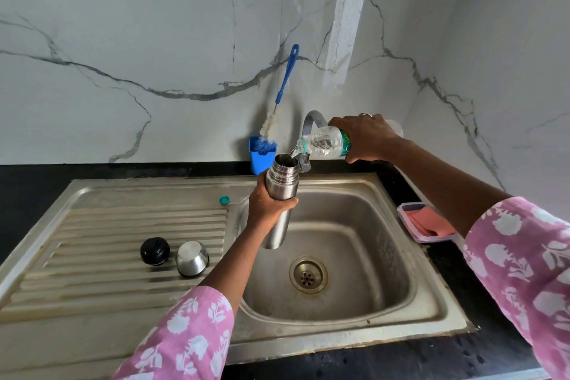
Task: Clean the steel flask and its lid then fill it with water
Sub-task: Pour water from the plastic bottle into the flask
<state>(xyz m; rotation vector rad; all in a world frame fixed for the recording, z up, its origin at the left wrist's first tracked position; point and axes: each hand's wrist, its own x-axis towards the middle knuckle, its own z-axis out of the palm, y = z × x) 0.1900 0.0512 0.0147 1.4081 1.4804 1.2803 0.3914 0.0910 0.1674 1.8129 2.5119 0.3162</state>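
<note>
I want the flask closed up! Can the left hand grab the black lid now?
Probably not yet. The left hand grips the steel flask while the right hand pours from the plastic bottle. The black lid lies uncovered on the draining board; only the busy hand stops it.

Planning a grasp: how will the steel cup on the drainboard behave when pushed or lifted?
The steel cup looks hollow, so probably light and stiff. Its polished, rounded sides may be slippery. It sits on the drainboard ribs, so a push could rock it.
</note>
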